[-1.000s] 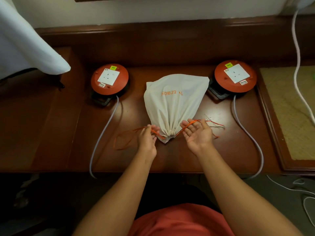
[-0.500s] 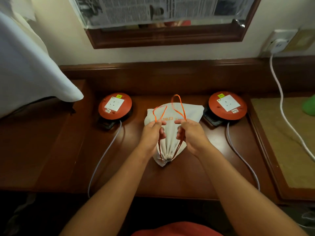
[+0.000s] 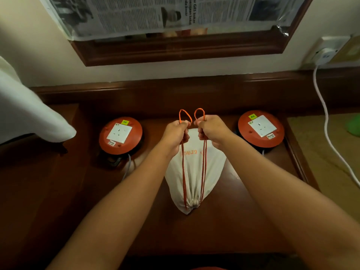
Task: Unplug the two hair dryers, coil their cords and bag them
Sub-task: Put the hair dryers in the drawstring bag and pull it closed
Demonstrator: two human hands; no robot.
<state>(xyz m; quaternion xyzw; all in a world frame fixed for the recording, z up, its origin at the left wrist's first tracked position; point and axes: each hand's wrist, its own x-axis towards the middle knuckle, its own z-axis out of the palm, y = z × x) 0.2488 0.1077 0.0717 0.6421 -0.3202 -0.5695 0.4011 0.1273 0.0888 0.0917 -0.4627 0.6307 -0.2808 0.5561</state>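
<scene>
At frame centre, the left hand (image 3: 176, 133) and right hand (image 3: 211, 131) each gripped an orange drawstring (image 3: 203, 164) above the cinched white bag (image 3: 194, 172).

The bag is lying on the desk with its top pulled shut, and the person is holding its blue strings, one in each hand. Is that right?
Almost. The strings are orange, not blue, as the head view shows. The rest holds: the bag lies on the desk with its top pulled shut, and the left hand and right hand each hold a string.
</scene>
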